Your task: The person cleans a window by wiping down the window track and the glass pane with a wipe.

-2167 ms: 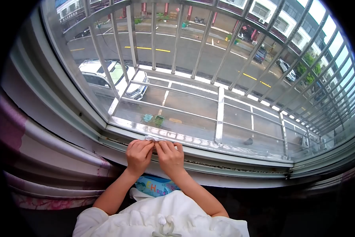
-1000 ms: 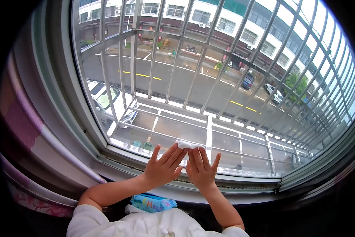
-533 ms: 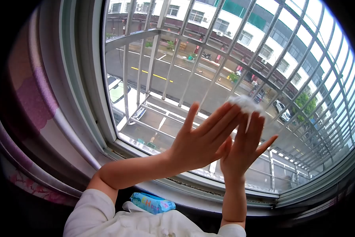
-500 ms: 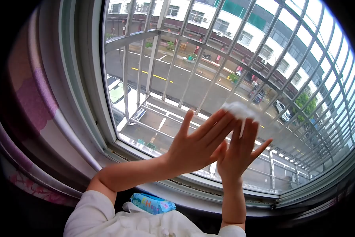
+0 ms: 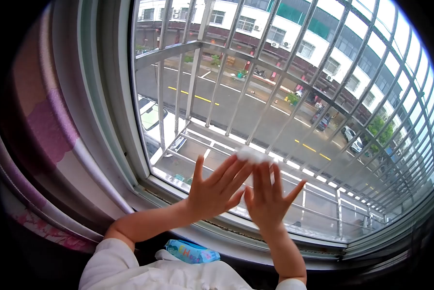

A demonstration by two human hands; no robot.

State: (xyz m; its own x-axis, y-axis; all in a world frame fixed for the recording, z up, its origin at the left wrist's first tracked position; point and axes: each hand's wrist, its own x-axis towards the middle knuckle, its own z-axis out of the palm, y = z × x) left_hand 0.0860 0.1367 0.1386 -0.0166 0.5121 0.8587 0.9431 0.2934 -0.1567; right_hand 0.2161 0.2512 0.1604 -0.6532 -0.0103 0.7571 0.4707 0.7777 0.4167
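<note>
A white wipe (image 5: pixel 253 155), slightly blurred, is bunched against the window glass (image 5: pixel 255 113). My left hand (image 5: pixel 214 186) reaches up from the lower left, back toward me, with its fingertips pressing the wipe's left part. Its fingers are stretched out and the little finger sticks out to the side. Beside it, my right hand (image 5: pixel 265 200) presses the right part of the wipe with extended fingers, its little finger also spread outward. The two thumbs point toward each other and nearly meet. Neither hand is wrapped round the wipe.
A blue soft pack (image 5: pixel 190 251) lies below the sill, close to my body. The window frame (image 5: pixel 144 186) borders the glass, and a purple floral curtain (image 5: pixel 57 130) hangs left. Outside are metal security bars (image 5: pixel 192 87), a street and parked cars.
Both hands and the wipe have moved down and to the left across the glass. The fingers remain stretched out. The view has shifted slightly.
</note>
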